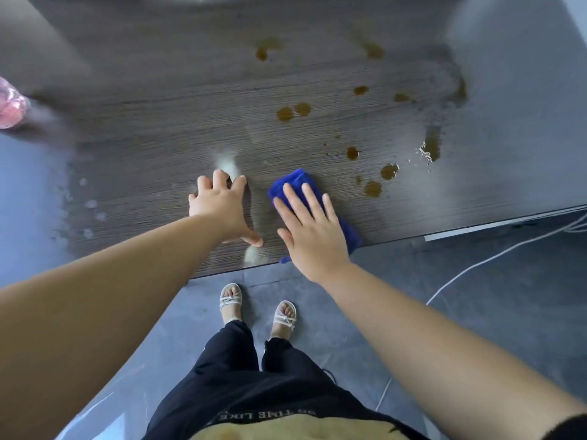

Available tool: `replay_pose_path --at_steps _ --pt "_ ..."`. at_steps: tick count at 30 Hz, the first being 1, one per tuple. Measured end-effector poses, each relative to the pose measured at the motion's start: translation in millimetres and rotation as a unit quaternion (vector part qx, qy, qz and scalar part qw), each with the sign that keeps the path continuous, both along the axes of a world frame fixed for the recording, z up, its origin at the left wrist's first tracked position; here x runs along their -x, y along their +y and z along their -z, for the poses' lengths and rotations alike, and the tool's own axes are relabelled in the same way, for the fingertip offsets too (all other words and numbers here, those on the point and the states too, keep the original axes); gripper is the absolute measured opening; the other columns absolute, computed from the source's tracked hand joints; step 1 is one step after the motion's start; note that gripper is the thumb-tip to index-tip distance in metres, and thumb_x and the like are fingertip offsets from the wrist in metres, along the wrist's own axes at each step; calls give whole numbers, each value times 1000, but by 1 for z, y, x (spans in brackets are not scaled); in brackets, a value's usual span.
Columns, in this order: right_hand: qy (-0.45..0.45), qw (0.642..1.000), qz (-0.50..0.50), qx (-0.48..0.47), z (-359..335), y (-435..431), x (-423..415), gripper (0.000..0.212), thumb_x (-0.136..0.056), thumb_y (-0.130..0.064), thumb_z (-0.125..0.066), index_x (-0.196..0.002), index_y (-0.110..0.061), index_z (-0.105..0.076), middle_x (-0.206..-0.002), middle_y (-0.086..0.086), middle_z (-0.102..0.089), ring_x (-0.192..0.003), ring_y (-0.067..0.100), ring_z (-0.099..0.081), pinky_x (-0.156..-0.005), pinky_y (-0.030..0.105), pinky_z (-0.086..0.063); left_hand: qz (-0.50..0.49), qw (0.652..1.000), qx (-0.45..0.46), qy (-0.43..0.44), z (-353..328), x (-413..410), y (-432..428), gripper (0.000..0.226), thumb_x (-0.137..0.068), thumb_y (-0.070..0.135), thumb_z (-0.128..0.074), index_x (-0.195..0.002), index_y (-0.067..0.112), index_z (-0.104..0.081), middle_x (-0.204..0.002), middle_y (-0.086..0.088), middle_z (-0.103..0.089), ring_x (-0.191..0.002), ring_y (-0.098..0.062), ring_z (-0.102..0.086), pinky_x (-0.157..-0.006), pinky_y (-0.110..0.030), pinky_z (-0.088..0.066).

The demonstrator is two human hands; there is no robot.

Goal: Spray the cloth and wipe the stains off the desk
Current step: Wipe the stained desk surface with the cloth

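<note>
Up front on the worktop [152,134]: blue cloth [293,182], folded, lying flat on the wood grain, its near corner right at the edge.
Right hand [309,230]: flat on top of the cloth, fingers straight and a bit spread, pressing down, not gripping.
Left hand [222,211]: just left of the cloth, palm down on bare wood, fingers splayed wide, holding nothing.
Stains [373,188]: brown blobs, nearest ones just right of the cloth, more scattered beyond it, plus a smeary streak far right.
Pink thing [11,106]: well left of the cloth, too blurry to tell what it is.
Floor [476,328]: grey, on the near side of the cloth, with white sandals [231,300] and a white cable [476,265] off right.
</note>
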State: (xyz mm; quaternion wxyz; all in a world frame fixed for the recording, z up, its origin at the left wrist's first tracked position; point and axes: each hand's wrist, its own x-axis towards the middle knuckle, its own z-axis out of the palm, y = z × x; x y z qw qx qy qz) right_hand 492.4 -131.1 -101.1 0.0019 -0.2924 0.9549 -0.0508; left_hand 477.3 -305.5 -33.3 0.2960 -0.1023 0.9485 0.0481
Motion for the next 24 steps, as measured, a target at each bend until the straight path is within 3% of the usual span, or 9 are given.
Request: replay_pose_path --at_steps 2,4,7,10,11,14,17,20,24 --pt "11 994 -107 -10 -1 36 4 49 -93 -37 -38 -139 -23 -46 -150 1 -38 -137 28 -35 -109 50 -28 1 1000 -3 -1 1 0 -2 123 -46 62 -82 -144 25 -18 -142 -7 -21 -128 -33 -21 -103 -50 -36" --pt "31 993 -110 -30 0 67 15 49 -93 -37 -36 -139 -25 -46 -149 0 -39 -136 28 -37 -107 51 -31 5 1000 -1 -5 2 0 -2 123 -47 63 -81 -145 25 -17 -143 -7 -21 -129 -33 -20 -105 -50 -34" --pt "16 996 89 -2 -2 59 32 51 -93 -38 -32 -139 -22 -47 -149 3 -40 -136 32 -37 -105 58 -33 10 1000 2 -2 1 1 -2 121 -48 63 -81 -144 24 -19 -141 -7 -22 -127 -32 -22 -104 -49 -35" --pt "-38 963 266 18 -6 3 30 55 -98 -45 -25 -149 -26 -26 -159 1 -16 -146 30 -11 -114 53 -8 13 1000 2 -3 1 0 -1 120 -47 63 -81 -143 24 -20 -140 -7 -23 -126 -32 -23 -102 -48 -36" --pt "-48 967 248 9 -5 -11 25 56 -99 -46 -24 -150 -25 -21 -160 1 -11 -146 29 -6 -115 52 -5 14 1000 3 0 1 0 -1 120 -47 63 -81 -143 24 -20 -140 -7 -23 -126 -32 -23 -102 -48 -35" --pt "-21 999 34 8 -5 -3 1 52 -96 -41 -32 -143 -22 -41 -153 3 -32 -141 31 -27 -111 56 -24 14 1000 1 5 3 0 -2 120 -47 64 -81 -143 24 -20 -140 -7 -23 -126 -32 -23 -103 -49 -35" --pt "-17 993 -111 -38 -2 56 7 49 -95 -40 -33 -141 -26 -43 -151 -1 -35 -139 27 -32 -109 52 -26 19 1000 -7 0 4 0 -3 121 -48 64 -80 -144 25 -18 -141 -8 -23 -127 -32 -22 -105 -51 -32" --pt "0 999 38 -25 -5 87 37 49 -96 -38 -32 -141 -23 -43 -150 3 -38 -138 32 -34 -105 59 -33 27 1000 -7 -7 5 0 -3 121 -51 65 -78 -146 24 -13 -142 -8 -21 -130 -32 -20 -106 -53 -30" --pt "-39 944 328 3 -6 22 49 54 -98 -43 -31 -148 -24 -30 -158 2 -19 -145 30 -14 -114 55 -12 39 999 -6 -8 5 0 -5 121 -54 67 -75 -147 23 -11 -143 -9 -19 -131 -33 -19 -107 -55 -30"
